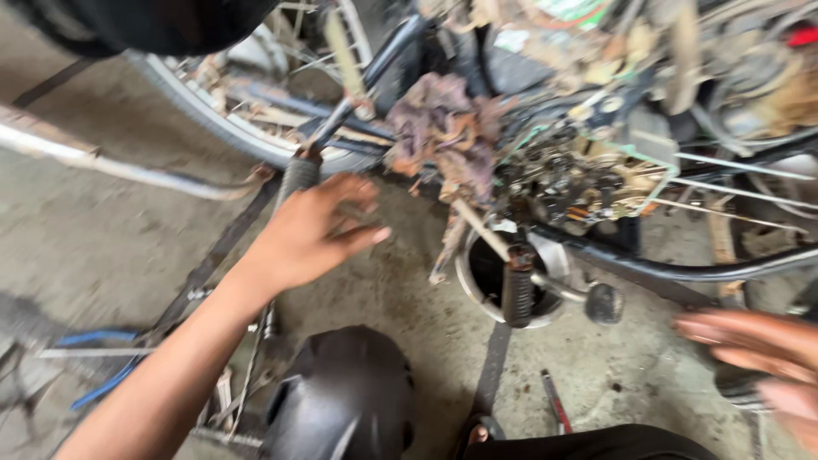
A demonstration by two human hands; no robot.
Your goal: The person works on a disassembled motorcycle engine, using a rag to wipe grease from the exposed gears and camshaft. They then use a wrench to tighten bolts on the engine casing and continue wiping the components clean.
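From the head camera I look down at a dirt-caked motorcycle engine [562,183] with its covers off, and a wad of greasy purple rag [443,128] stuffed against it at about 12 o'clock.

My left hand [311,234] reaches in from 7 o'clock, fingers loosely spread and curled, not closed on anything. It sits just beside a ribbed rubber footpeg [298,177], fingertips near it; motion blur keeps me from telling whether they touch.

My right hand [758,349] comes in at 4 o'clock, badly blurred, with the fingers stretched out flat and together. It appears to grip nothing, though I cannot be certain.

Between the two hands, just right of centre, a kick-start lever [517,290] with a ribbed rubber grip hangs down in front of a round metal bowl [477,285] standing on the concrete floor [102,247]. A short arm with a dark knob [604,302] sticks out to the right of it.

At 6 o'clock a black rounded plastic cover [345,396] lies on the floor. A spoked wheel [204,94] runs across at 10 o'clock, and a red-handled tool [555,400] rests at 5 o'clock.

As I judge it, stripping down is well under way: the engine is exposed and a cover lies loose, but neither hand has hold of a part yet.
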